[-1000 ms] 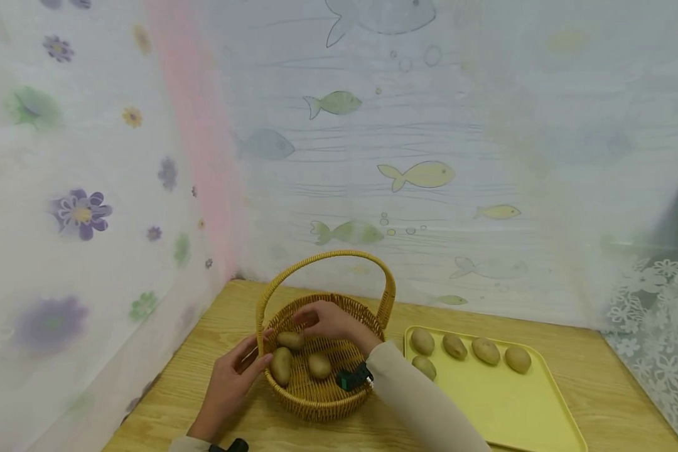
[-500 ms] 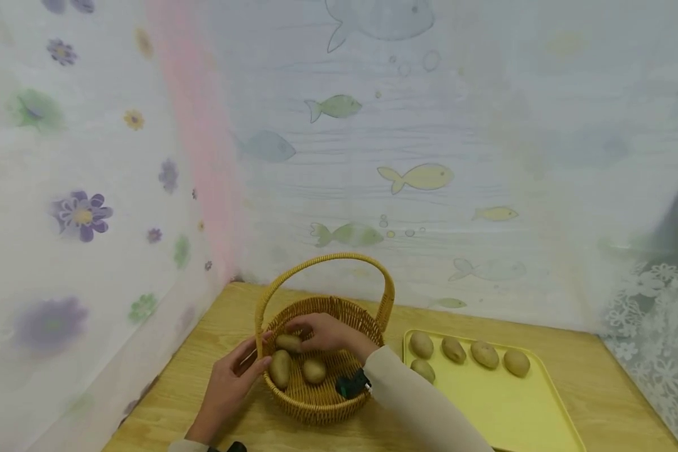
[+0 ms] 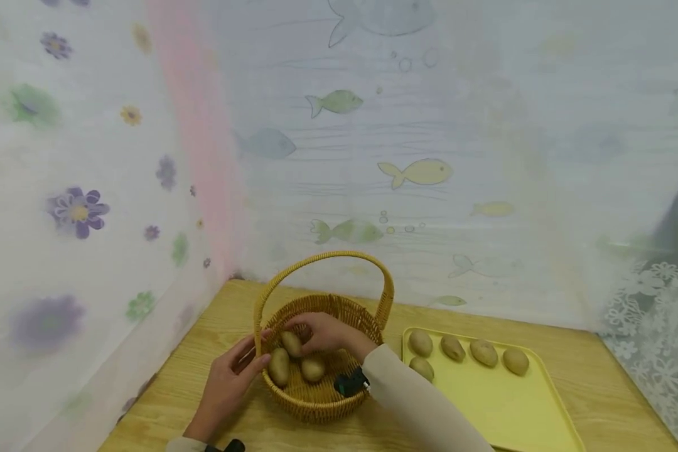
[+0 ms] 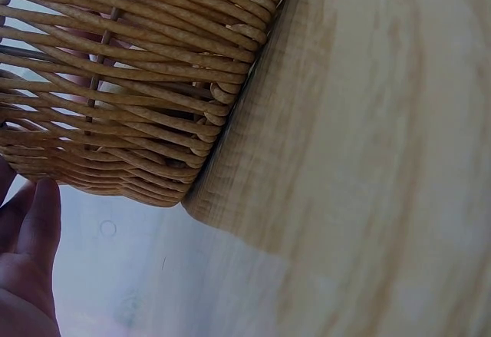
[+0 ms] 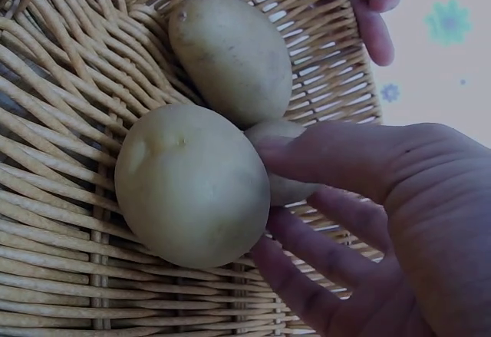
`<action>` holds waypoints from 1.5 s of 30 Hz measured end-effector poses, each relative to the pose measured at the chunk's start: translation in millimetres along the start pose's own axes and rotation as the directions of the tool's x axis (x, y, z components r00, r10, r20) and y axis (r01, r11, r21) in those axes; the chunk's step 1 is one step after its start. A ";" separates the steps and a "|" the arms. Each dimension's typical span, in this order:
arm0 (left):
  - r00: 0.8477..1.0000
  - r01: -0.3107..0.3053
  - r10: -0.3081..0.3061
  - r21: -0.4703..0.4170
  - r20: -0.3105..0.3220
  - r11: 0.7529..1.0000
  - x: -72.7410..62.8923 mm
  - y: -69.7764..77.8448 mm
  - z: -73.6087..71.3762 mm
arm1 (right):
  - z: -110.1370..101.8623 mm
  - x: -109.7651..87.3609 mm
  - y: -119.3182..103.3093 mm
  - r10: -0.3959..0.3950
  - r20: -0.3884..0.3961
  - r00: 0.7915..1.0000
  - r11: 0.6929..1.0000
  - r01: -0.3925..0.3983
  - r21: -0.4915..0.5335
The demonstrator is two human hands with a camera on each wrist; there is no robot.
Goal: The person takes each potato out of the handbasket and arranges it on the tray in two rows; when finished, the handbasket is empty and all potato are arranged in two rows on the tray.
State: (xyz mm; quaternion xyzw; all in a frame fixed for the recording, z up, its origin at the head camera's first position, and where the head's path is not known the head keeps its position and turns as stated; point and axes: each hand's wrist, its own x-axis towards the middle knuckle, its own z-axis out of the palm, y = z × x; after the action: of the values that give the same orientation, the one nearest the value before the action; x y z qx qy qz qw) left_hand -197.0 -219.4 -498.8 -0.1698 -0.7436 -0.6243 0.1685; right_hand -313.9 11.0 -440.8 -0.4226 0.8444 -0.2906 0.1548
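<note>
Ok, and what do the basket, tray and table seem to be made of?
Basket: woven wicker or rattan, perhaps a plastic imitation, with a slight sheen; interlaced strands show in both wrist views. Tray: probably plastic, going by its smooth, evenly yellow surface and thin raised rim. Table: wood or a wood-print laminate; the streaky grain shows, but can't settle which.

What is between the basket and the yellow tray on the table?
In the head view, a narrow strip of wooden table lies between the basket and tray; the right sleeve crosses over it, hiding part.
</note>
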 end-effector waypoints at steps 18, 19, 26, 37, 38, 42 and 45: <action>1.000 -0.020 0.020 -0.020 0.014 1.000 2.5 1.9 0.1 | -1.4 0.7 -1.9 0.061 -0.025 0.998 0.998 -0.060 0.009; 1.000 -0.017 0.018 -0.020 0.012 1.000 1.7 1.5 0.0 | -1.0 0.7 -1.9 0.062 -0.031 0.998 0.998 -0.062 0.007; 1.000 -0.006 0.006 0.004 0.008 1.000 -2.6 -0.6 -0.2 | -0.3 -1.5 -3.9 0.089 -0.079 0.993 0.995 -0.085 0.046; 1.000 -0.011 0.011 0.011 0.022 1.000 -2.1 -3.3 -2.1 | -7.1 -8.0 -4.4 0.080 -0.156 0.985 0.992 -0.063 0.107; 1.000 -0.012 0.012 0.011 0.025 1.000 -1.6 -3.1 -2.3 | -7.8 -8.6 -4.5 0.082 -0.159 0.984 0.991 -0.064 0.116; 0.999 -0.013 0.013 0.008 0.038 1.000 -0.2 -2.0 -2.9 | -12.3 -11.9 -6.2 0.094 -0.165 0.982 0.985 -0.068 0.157; 0.999 -0.013 0.013 0.004 0.039 1.000 -0.1 -1.1 -3.2 | -16.2 -15.2 -7.7 0.089 -0.171 0.981 0.983 -0.059 0.175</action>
State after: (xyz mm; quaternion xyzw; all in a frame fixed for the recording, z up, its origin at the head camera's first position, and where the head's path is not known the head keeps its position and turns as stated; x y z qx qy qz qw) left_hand -197.3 -222.7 -499.2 -0.1865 -0.7472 -0.6180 0.1581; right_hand -308.2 25.4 -423.0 -0.3484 0.8423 -0.3919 0.1248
